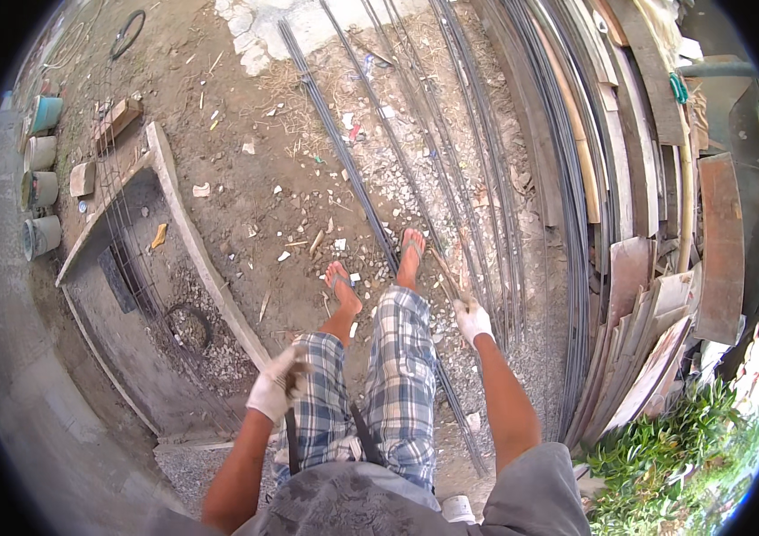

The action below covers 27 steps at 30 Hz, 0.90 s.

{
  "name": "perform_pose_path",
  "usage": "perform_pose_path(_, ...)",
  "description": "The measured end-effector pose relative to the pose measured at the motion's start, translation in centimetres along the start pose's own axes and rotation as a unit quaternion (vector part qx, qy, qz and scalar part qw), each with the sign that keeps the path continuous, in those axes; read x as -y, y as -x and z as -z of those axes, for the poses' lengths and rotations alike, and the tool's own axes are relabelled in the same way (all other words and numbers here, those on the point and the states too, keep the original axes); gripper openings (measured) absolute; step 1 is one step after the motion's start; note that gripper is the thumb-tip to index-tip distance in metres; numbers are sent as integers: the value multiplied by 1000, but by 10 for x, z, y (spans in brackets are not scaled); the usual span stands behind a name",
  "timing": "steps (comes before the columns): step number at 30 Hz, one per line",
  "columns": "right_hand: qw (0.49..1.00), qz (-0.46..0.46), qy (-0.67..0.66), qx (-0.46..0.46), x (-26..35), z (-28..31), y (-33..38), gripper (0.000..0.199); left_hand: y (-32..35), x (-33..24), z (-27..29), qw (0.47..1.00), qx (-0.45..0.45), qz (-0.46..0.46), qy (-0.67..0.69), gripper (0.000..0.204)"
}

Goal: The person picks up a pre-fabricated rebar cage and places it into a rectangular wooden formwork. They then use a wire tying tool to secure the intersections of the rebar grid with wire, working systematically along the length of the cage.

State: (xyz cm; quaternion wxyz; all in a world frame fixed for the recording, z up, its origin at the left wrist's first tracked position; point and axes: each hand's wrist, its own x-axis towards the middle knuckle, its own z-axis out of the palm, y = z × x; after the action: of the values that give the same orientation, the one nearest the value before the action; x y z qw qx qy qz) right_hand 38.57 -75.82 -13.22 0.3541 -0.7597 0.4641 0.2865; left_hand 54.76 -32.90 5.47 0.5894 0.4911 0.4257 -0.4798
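My right hand point(472, 320), in a white glove, is closed beside my right knee. A thin brownish rod-like thing point(444, 268) runs forward from its fingers; its exact kind is too small to tell. My left hand point(279, 384), gloved too, hovers by my left thigh with its fingers curled and slightly blurred. Whatever it may hold is hidden. Below my hands, a bundle of dark steel rebars point(344, 147) lies on the ground and passes beneath my right foot. More long rebars point(469, 161) stretch away to the right of it.
Stacked planks point(638, 161) and more rebars point(567, 152) line the right side. On the left, a concrete-edged pit point(187, 232) has a rebar cage point(125, 259) across it. Several buckets point(40, 237) stand along the left wall. Rubble and gravel cover the ground; plants point(674, 447) grow lower right.
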Motion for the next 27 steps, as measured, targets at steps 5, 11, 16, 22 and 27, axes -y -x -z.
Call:
perform_pose_path(5,1000,-21,-7,-1,54,-62,-182,53,-83,67,20,953,-29,257,157,53)
perform_pose_path(11,997,-43,59,-13,125,-135,-409,64,-110,75,-30,876,25,324,357,81)
perform_pose_path(16,986,-70,148,16,122,-188,-495,60,-128,77,-57,809,19,351,471,84)
perform_pose_path(22,991,38,66,112,124,-165,-487,47,-131,76,-114,955,-9,136,-264,28)
perform_pose_path(27,993,69,-30,90,101,-83,-407,46,-140,107,-73,881,62,-78,-463,25)
